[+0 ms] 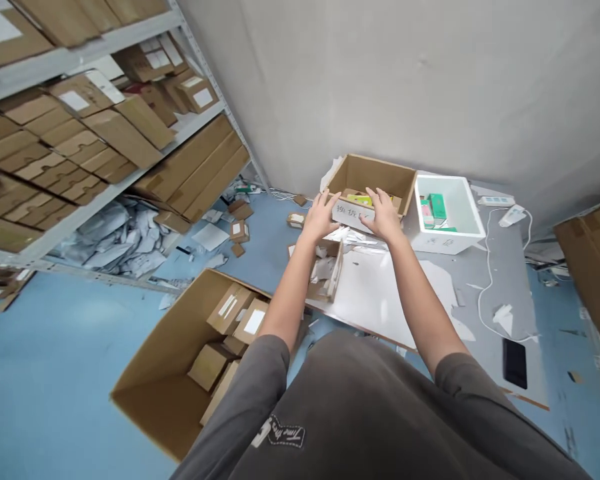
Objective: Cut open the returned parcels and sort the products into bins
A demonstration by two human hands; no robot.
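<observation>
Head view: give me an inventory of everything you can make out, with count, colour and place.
Shelving: one unit, pale grey, left
Shelf cartons: many, brown, on the shelving
Crumpled paper: heap, greyish white, bottom shelf
Large open carton: one, brown, left of table
Smaller boxes: several, brown, inside it
Table: one, pale grey, centre right
Labelled box: one, brown, on table
Scrap box: one, brown, nearer table edge
Foam box: one, white, right of labelled box
Packets: several, mostly green, in foam box
Power strip: one, white, table's far right
Phone: one, black, near right corner
Left hand, right hand: at labelled box's front
</observation>
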